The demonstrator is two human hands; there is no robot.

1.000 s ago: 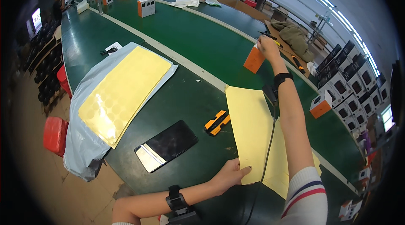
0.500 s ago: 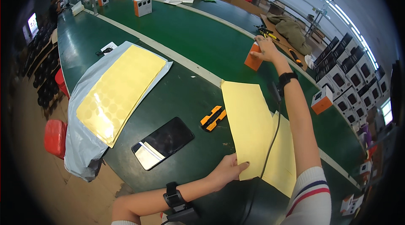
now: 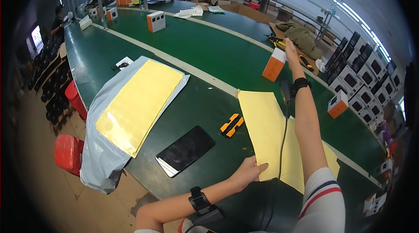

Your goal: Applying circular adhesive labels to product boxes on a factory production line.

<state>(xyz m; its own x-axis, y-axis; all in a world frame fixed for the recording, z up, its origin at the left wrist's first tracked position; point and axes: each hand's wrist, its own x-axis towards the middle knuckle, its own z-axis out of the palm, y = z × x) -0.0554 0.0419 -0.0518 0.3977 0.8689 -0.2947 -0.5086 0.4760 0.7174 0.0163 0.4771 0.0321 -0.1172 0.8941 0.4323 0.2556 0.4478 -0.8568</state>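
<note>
Pinching yellow paper (image 3: 264,134) near one phone (image 3: 187,148): one left hand (image 3: 248,174).

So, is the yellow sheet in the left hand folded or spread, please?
Spread: the yellow sheet shows one broad face without visible folds, the left hand gripping its near corner.

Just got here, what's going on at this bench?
One person is working bare-handed at a green table. The left hand pinches the near edge of a yellow sheet, thumb on top. The right hand is stretched out beside an orange-and-white box; whether it touches the box isn't clear. A dark phone and an orange-and-black tool lie left of the sheet, untouched.
</note>
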